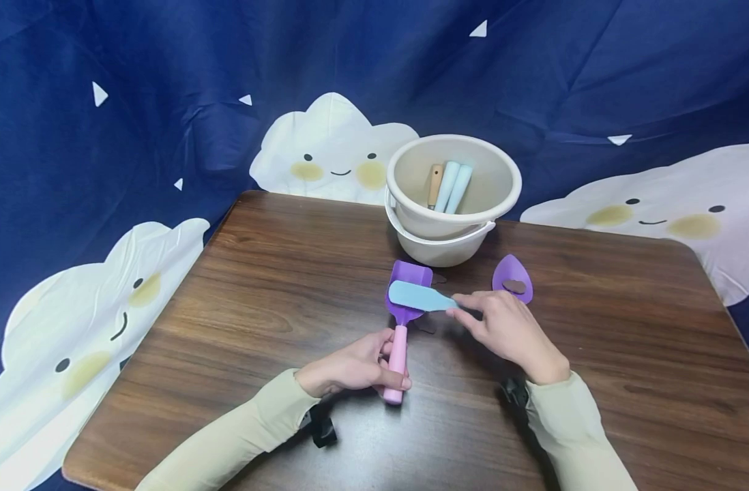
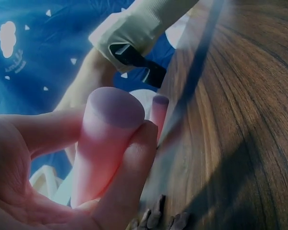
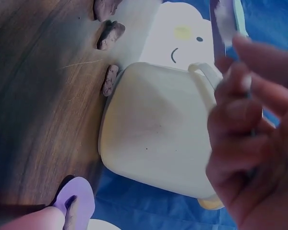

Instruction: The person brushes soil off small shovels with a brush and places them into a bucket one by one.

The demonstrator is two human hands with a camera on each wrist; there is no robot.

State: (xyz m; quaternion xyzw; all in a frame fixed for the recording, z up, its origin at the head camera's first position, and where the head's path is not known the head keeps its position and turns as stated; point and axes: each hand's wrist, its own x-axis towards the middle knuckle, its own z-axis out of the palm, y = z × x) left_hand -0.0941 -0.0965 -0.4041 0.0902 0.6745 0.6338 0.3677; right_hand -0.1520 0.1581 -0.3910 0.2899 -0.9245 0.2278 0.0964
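Note:
My left hand [image 1: 365,361] grips the pink handle of a purple shovel [image 1: 400,312], raised over the table with its blade away from me. The left wrist view shows thumb and fingers round that pink handle [image 2: 105,148]. Between thumb and fingers, my right hand [image 1: 512,327] pinches the narrow end of a light blue spatula [image 1: 420,296]. Its broad end lies across the shovel's blade; whether they touch I cannot tell. Beyond the right hand is a purple pointed trowel [image 1: 502,275] with a brown lump [image 1: 513,286] on it; its pink handle [image 3: 36,221] shows in the right wrist view.
Two nested beige buckets [image 1: 436,254] stand at the back of the wooden table [image 1: 276,286]. Inside the upper one are two light blue handles [image 1: 453,187] and a wooden handle [image 1: 435,183]. Several brown lumps [image 3: 111,35] lie on the table near the shovel. A blue curtain hangs behind.

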